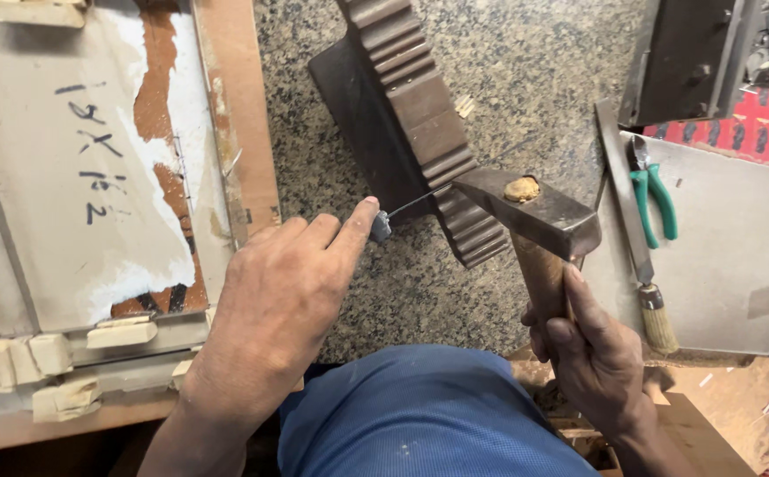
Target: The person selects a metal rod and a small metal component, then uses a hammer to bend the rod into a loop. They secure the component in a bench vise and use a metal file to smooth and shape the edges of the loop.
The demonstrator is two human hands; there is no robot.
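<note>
We are looking down past our blue knee (420, 415) at our two hands. Our left hand (283, 300) is pinching a thin metal nail (406, 209) with a grey end between thumb and first finger, the other fingers curled. The nail is lying flat, its tip touching the side of a dark brown ridged wooden block (420, 115). Our right hand (592, 353) is wrapping tight around the wooden handle of a hammer (534, 212). Its dull steel head is sitting right at the nail and the block's edge. The block is resting on a speckled stone floor (534, 62), with open floor around it. On the left, a chipped painted board (93, 177) is lying close by. On the right, green pliers (654, 190) and a small brush (656, 314) are lying on a grey sheet (738, 247).
</note>
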